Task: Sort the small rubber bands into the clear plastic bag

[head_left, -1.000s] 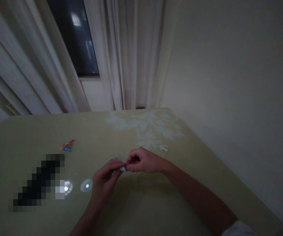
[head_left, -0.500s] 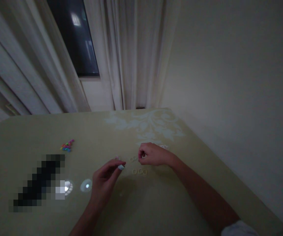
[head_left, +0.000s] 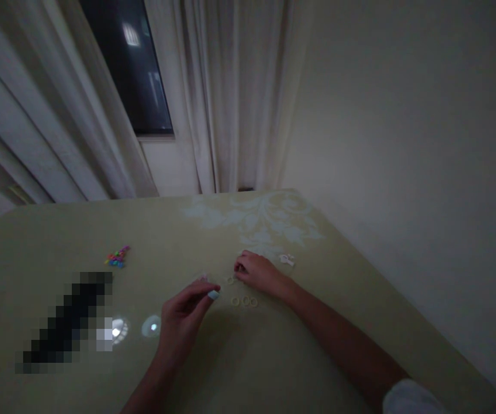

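Observation:
My left hand [head_left: 185, 307] is closed in a pinch above the table. A small pale bluish-white patch [head_left: 214, 295] shows at the thumb tip; whether it is a held piece or the nail, I cannot tell. My right hand [head_left: 256, 271] is curled with its fingertips down by a small pale ring [head_left: 230, 280], and anything between them is hidden. Nearer to me, three small yellowish rings [head_left: 246, 301] lie in a row. A small pinkish, clear-looking item [head_left: 203, 278] lies just beyond my left fingers.
Small white pieces [head_left: 287, 260] lie right of my right hand. A pile of several bright-coloured little pieces [head_left: 117, 257] sits at the left. A dark blurred-out shape [head_left: 66, 322] lies nearer on the table [head_left: 295, 368]. Behind are curtains and a wall.
My right hand has shifted left, its fingertips now where one of two pale rings lay. The white pieces at the right show more fully. My left hand stays nearly still.

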Demonstrator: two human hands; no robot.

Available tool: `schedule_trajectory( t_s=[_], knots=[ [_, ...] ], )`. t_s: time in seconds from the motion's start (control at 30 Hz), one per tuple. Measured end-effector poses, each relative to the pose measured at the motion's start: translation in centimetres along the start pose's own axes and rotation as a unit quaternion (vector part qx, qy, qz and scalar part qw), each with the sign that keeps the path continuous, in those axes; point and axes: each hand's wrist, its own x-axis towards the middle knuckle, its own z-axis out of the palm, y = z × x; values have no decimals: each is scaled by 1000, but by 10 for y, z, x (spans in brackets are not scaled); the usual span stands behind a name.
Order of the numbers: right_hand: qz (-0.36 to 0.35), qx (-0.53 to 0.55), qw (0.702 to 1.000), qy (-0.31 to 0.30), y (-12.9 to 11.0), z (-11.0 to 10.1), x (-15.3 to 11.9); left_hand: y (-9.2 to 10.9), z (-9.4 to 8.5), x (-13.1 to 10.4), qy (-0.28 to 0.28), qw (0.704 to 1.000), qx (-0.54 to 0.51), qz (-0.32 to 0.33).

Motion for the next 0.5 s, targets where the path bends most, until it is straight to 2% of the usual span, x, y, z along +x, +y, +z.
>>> schedule_trajectory(
  t_s=[0.13,0.27,0.37,0.43,0.5],
  knots=[
    [-1,-2,1000,-6,2,9,-1,-1,0,1,-10,1000,-2,24],
    [2,7,1000,4,-5,0,-3,-6,0,0,2,1000,-7,10],
    [-15,175,984,-7,-19,-11,-6,-6,0,0,0,1000,-11,2],
    [-39,329,942,-49,-31,-15,-9,-5,0,0,-5,1000,-19,5],
    [-54,412,906,-79,-40,-17,-13,-3,0,0,-10,999,-33,13]
  ],
)
